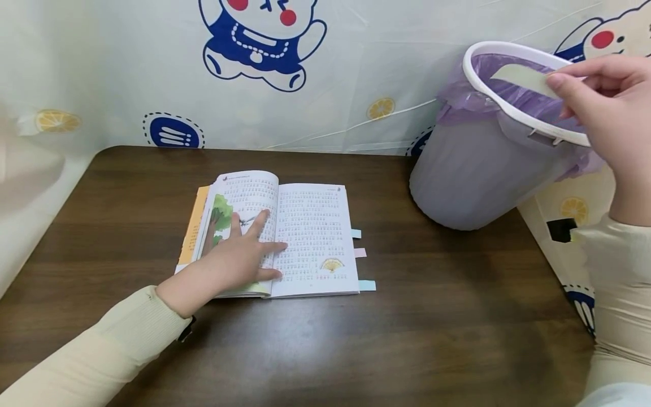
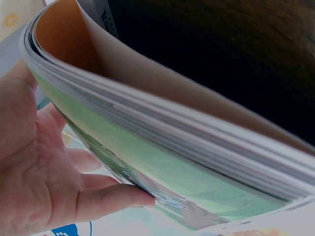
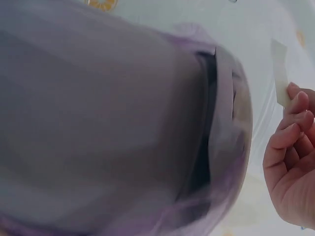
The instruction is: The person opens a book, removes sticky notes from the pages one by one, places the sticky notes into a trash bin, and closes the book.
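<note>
- The left hand (image 1: 239, 257) lies flat with spread fingers on the open book (image 1: 305, 237), near the middle of the dark wooden surface (image 1: 356, 350), probably to keep its glossy pages from closing.
- Three pastel tabs (image 1: 367, 285) stick out at the book's right edge.
- The right hand (image 1: 605, 107) pinches a thin pale strip (image 1: 524, 79) over the tilted bin (image 1: 483, 164) at the far right corner; the bin is plastic, with a white rim and a purple bag inside.

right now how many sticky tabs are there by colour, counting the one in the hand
blue tabs sticking out of the book: 2
pink tab sticking out of the book: 1
pale yellow tab pinched by the right hand over the bin: 1
total: 4
</note>
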`<state>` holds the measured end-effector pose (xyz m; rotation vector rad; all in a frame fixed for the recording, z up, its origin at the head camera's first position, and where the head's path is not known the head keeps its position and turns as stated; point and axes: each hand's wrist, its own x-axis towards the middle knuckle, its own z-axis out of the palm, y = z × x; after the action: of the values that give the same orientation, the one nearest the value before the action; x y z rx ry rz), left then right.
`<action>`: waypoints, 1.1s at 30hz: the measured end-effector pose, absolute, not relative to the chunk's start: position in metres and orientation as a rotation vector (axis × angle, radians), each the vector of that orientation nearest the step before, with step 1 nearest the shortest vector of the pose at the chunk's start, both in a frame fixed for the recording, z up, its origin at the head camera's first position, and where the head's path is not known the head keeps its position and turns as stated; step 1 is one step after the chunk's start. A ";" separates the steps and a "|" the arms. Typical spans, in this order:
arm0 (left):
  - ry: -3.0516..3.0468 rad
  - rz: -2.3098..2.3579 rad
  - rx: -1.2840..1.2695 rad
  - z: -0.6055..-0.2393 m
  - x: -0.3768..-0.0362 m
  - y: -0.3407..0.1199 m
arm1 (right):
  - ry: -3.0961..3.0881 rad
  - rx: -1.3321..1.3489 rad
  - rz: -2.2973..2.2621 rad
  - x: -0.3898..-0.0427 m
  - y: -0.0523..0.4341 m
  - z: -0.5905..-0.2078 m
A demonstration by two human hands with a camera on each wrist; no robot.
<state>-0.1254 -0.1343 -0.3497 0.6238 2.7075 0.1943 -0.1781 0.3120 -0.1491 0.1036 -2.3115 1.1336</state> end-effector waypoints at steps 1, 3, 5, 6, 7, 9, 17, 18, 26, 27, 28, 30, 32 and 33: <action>2.706 0.196 0.623 -0.350 -0.125 -0.134 | -2.296 0.079 1.138 -0.179 0.315 -0.149; 2.702 0.202 0.617 -0.349 -0.125 -0.135 | -2.285 0.021 1.132 -0.182 0.321 -0.148; 2.701 0.204 0.608 -0.349 -0.124 -0.135 | -2.280 -0.026 1.132 -0.185 0.327 -0.148; 2.701 0.205 0.604 -0.349 -0.124 -0.135 | -2.279 -0.039 1.145 -0.187 0.330 -0.148; 2.701 0.205 0.602 -0.349 -0.124 -0.136 | -2.284 -0.058 1.157 -0.188 0.334 -0.149; 2.701 0.203 0.603 -0.349 -0.123 -0.136 | -2.297 -0.090 1.190 -0.191 0.340 -0.150; 2.708 0.185 0.624 -0.350 -0.125 -0.134 | -2.431 -0.221 1.172 -0.197 0.360 -0.159; 2.707 0.190 0.624 -0.350 -0.125 -0.134 | -2.443 -0.228 1.169 -0.198 0.361 -0.160; 2.704 0.184 0.622 -0.351 -0.126 -0.134 | -2.538 -0.247 1.111 -0.198 0.364 -0.164; 2.707 0.178 0.624 -0.351 -0.126 -0.133 | -2.540 -0.248 1.100 -0.198 0.364 -0.163; 2.710 0.172 0.627 -0.351 -0.126 -0.133 | -2.538 -0.246 1.095 -0.198 0.363 -0.163; 2.714 0.167 0.631 -0.350 -0.126 -0.133 | -2.532 -0.250 1.088 -0.198 0.362 -0.162; 2.715 0.162 0.634 -0.350 -0.126 -0.133 | -2.520 -0.240 1.090 -0.198 0.360 -0.162; 2.714 0.163 0.634 -0.350 -0.126 -0.132 | -2.509 -0.230 1.094 -0.197 0.359 -0.162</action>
<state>-0.1257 -0.1324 -0.3501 0.6339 2.7144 0.1634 -0.1971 0.3593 -0.1616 -0.2304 -2.5095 1.0939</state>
